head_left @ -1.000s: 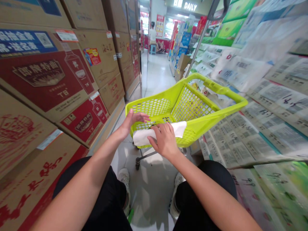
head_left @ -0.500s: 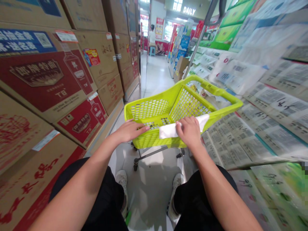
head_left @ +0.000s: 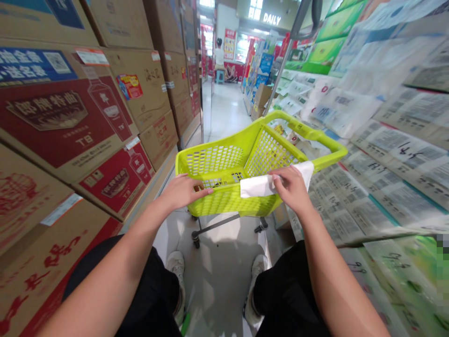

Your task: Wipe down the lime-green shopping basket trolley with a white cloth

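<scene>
A lime-green shopping cart point(head_left: 215, 158) with a perforated plastic basket stands sideways before me. My left hand point(head_left: 183, 191) is closed over the near rim at the basket's left end, thumb on the outside. Farther right along that rim, my right hand point(head_left: 292, 186) pinches a white cloth point(head_left: 257, 186). The cloth is draped over the rim, one part stretching left of the fingers and another showing behind the hand. No goods show in the part of the basket that I can see.
Stacked cardboard cartons point(head_left: 59, 114) line the left side. Packs of tissue paper point(head_left: 393, 150) are piled on the right. A grey pole point(head_left: 280, 77) rises behind the cart. Down the aisle point(head_left: 228, 105), a person point(head_left: 219, 54) is near a blue stool point(head_left: 219, 76).
My right hand has slid right along the rim, taking the white cloth with it. My left hand stays on the rim's left end.
</scene>
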A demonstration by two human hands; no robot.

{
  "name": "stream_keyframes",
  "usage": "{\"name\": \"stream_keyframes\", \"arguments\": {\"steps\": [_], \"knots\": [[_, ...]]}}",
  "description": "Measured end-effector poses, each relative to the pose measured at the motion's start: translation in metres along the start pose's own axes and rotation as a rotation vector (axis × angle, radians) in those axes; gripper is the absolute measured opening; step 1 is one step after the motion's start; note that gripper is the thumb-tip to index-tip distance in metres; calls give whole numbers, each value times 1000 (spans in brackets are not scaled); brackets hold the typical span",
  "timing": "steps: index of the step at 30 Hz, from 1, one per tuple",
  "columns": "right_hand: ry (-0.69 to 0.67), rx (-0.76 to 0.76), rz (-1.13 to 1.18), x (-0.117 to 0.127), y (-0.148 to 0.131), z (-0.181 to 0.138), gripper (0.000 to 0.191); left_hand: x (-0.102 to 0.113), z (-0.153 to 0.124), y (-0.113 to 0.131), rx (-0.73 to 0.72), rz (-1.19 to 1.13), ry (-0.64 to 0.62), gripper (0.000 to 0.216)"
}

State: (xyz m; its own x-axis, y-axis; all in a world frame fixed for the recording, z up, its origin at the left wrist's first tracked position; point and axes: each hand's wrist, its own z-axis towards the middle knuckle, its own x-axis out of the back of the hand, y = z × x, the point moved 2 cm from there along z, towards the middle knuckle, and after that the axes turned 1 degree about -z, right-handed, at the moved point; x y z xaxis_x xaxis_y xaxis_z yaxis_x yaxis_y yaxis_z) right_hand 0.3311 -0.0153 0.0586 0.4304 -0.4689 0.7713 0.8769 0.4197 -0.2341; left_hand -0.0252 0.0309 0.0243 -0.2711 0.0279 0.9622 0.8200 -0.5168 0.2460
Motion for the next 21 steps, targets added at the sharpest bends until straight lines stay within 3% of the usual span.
{"name": "stream_keyframes", "arguments": {"steps": [5, 8, 12, 14, 17, 21], "knots": [[166, -63, -200, 17, 34, 2, 24, -2, 2, -8, -59, 16, -43, 64], [208, -94, -318, 17, 40, 4, 25, -5, 4, -11, -68, 6, -34, 60], [124, -18, -408, 10, 23, 4, 31, -2, 1, -14, -85, -21, -35, 51], [64, 26, -396, 7, 10, 3, 36, 1, -3, -10, -90, 29, 33, 43], [6, 63, -382, 5, -8, -1, 43, 1, -10, 9, -123, 126, 150, 37], [-24, 87, -366, 2, -30, -6, 47, -7, -9, 35, -102, 130, 210, 47]]}}
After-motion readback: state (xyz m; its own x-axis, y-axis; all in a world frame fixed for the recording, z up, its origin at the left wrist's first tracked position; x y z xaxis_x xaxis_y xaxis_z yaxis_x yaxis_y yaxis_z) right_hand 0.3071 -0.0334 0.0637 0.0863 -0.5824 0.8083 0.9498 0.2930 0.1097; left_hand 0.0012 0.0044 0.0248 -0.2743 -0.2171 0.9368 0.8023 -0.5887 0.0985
